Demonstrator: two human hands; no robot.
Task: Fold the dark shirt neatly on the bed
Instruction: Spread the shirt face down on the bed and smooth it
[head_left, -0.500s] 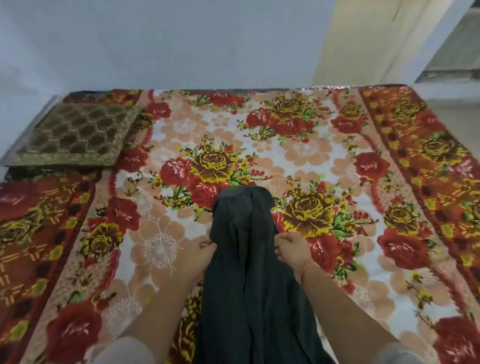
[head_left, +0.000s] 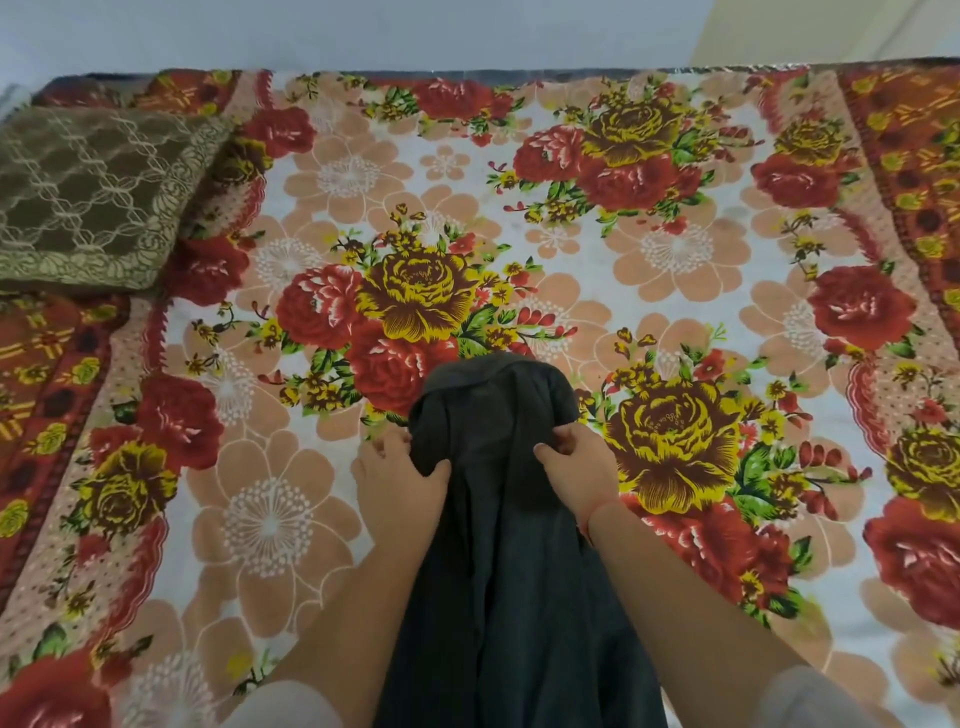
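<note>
Head camera looks forward and down over the bed (head_left: 675, 249).

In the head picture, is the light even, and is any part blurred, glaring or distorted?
Head view: soft, even light, no strong glare, only faint shadows; the wide lens fans the bedspread out toward the near corners; the dark shirt shows few fold details; the pale sleeves at the bottom edge look blurred.

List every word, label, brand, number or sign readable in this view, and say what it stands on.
No readable text anywhere in this view.
dark shirt: plain fabric, no label or print showing.
bedspread: flowers only; the tiny marks in the yellow rose centres are too small to read.
cushion: lattice pattern, no words.
</note>
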